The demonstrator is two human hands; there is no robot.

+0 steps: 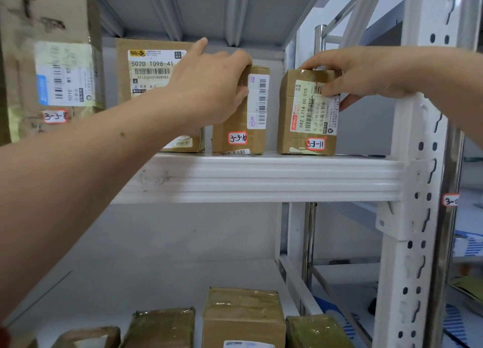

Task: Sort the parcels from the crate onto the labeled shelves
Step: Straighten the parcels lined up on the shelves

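Several brown cardboard parcels stand upright on the white shelf [261, 178]. My left hand [209, 86] grips the top left edge of the parcel tagged 3-3-10 [243, 123], fingers curled over its top. My right hand [366, 76] holds the parcel tagged 3-3-11 [300, 112] by its top right corner, thumb on the front label. Behind my left forearm stands a wider parcel labelled 502D T098-41 [151, 68]. A large parcel tagged 3-3-8 [52, 68] is at the far left.
The white slotted upright post [418, 191] stands right of parcel 3-3-11, bearing a red-edged tag [450, 200]. On the lower shelf sit several taped brown parcels [243, 319]. A chrome pole [319, 42] rises behind the shelf.
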